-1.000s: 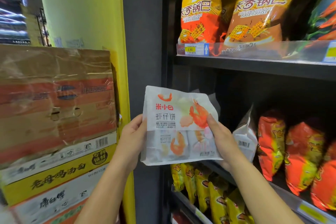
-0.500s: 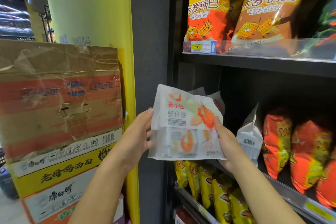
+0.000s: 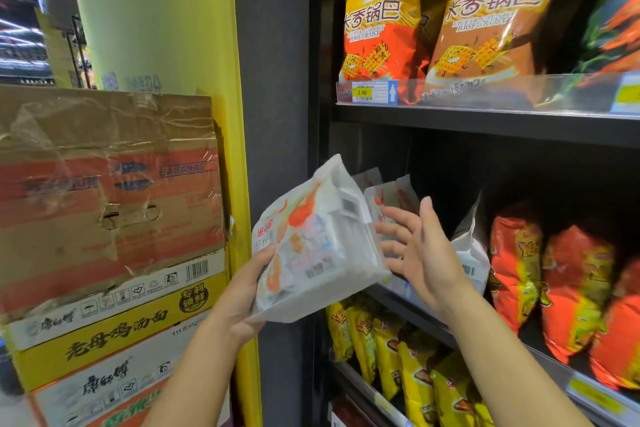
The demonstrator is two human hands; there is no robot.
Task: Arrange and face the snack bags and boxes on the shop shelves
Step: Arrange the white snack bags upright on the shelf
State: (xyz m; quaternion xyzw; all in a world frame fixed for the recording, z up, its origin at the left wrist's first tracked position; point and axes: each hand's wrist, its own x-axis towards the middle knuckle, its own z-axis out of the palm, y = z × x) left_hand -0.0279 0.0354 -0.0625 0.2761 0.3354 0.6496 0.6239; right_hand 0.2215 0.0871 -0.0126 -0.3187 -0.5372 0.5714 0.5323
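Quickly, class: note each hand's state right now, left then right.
Left hand: grips the white shrimp snack bag at its lower corner.
Right hand: open, fingers spread beside the bag.

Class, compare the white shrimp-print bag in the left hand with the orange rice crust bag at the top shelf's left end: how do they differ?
Colour: the white shrimp-print bag is pale with orange shrimps; the orange rice crust bag is yellow and red.
Pose: the white shrimp-print bag tilts in the air, gripped by the left hand; the orange rice crust bag stands upright on the top shelf, facing out.
Both carry Chinese lettering.
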